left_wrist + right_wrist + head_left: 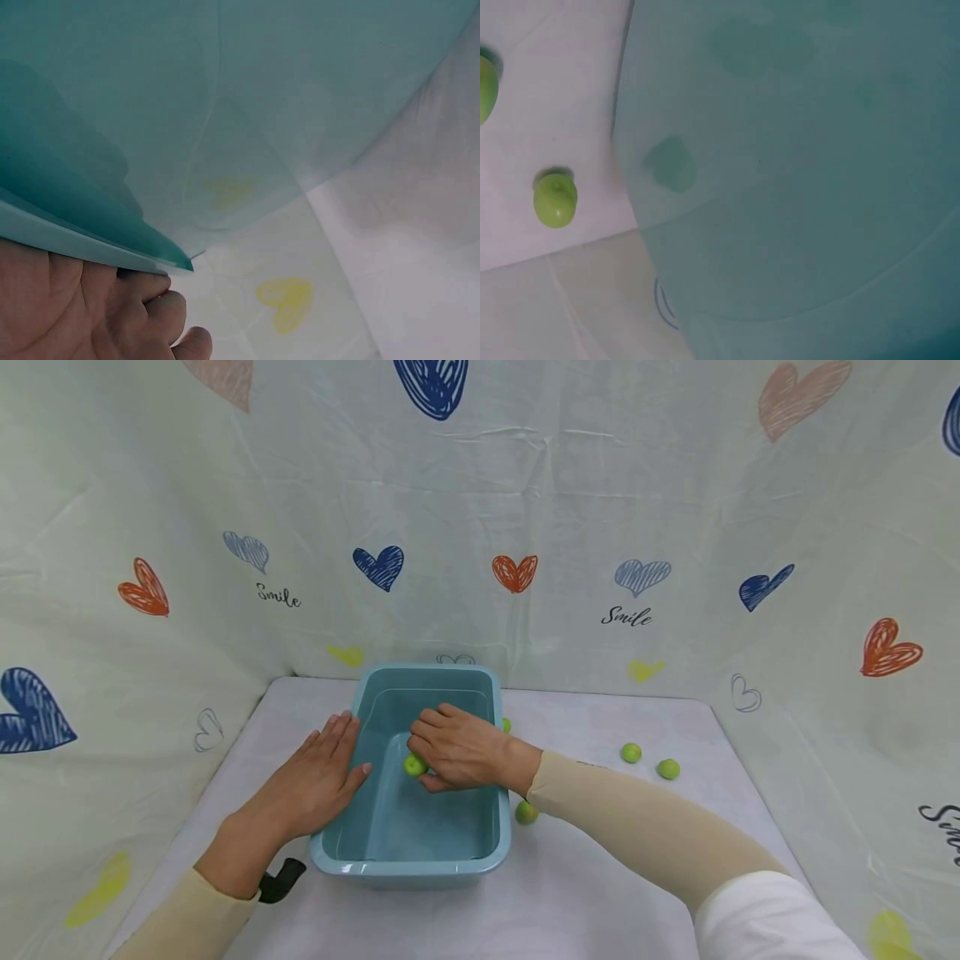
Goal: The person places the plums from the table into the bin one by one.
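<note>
Right hand point(461, 752) inside the blue tub point(408, 867), pinching a green fruit point(415, 766)! Left hand point(318, 781) well apart, straight-fingered against the left rim, seemingly bracing it. Other fruits point(668, 769) sit right on the desk point(585, 914), probably for the right hand's easy reach.

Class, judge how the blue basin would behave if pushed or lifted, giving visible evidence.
The blue basin is probably light for its size: its walls look thin and translucent. It would likely slide rather than tip, given its broad, flat floor.
</note>
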The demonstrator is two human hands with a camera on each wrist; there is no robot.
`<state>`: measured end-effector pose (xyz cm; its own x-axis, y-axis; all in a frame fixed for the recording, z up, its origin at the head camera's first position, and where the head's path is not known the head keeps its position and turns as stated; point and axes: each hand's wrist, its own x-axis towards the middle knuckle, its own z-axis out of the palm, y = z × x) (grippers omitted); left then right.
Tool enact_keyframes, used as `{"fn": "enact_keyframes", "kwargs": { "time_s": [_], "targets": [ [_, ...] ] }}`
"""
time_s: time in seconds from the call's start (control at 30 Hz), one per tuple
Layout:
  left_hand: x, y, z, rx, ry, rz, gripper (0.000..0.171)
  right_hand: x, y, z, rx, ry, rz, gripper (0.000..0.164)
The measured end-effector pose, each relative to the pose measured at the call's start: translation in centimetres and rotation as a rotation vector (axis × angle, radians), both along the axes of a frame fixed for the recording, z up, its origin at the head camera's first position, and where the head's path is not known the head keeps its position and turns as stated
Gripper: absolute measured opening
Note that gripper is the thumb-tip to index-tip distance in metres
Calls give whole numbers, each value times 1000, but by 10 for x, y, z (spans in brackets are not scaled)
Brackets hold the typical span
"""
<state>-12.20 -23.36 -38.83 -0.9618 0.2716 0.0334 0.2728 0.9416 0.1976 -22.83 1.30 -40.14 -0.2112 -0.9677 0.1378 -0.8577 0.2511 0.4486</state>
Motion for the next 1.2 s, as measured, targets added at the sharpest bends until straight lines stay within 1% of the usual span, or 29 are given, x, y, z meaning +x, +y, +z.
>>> {"fn": "enact_keyframes", "kwargs": {
  "time_s": [0.23,0.37,0.63,0.87,1.0,1.1,1.2],
  "targets": [
    [0,0,0,-4,2,-2,73,-2,-4,-1,32,-81,-46,39],
    [0,0,-1,1,0,-2,74,-3,-5,-3,33,-108,-44,38],
    [-1,0,0,5,-10,0,74,-3,-6,-4,44,-97,-46,40],
    [-1,0,0,5,-1,-4,74,-3,-8,-4,78,-74,-84,44],
    [-1,0,0,5,-8,-2,75,-3,-7,-5,82,-59,-83,47],
    [0,0,0,5,-6,-1,75,-4,-7,-5,68,-44,-78,47],
    [0,0,0,6,-7,1,75,-4,-6,-5,31,-23,-81,45]
  ]
}}
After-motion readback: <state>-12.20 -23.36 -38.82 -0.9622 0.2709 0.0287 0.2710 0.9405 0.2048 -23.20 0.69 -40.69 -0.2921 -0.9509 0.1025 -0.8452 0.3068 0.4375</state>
